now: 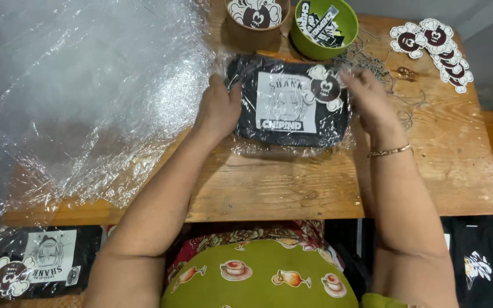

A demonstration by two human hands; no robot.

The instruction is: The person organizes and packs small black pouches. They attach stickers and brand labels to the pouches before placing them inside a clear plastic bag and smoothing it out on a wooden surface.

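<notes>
A folded black shirt with a white print, inside a clear plastic bag [289, 102], lies on the wooden table [281, 188]. A round dark-red and white sticker tag [325, 86] sits on its upper right corner. My left hand [218, 108] presses the bag's left edge, thumb on top. My right hand [369, 97] grips the bag's right edge beside the sticker; a thin bracelet circles that wrist.
A heap of clear plastic bags [81, 91] covers the table's left side. A brown cup [256, 20] and a green bowl [323, 25] of stickers stand at the back. Loose stickers [437, 48] lie far right, strings nearby. Another bagged shirt [35, 262] lies lower left, black shirts [480, 262] lower right.
</notes>
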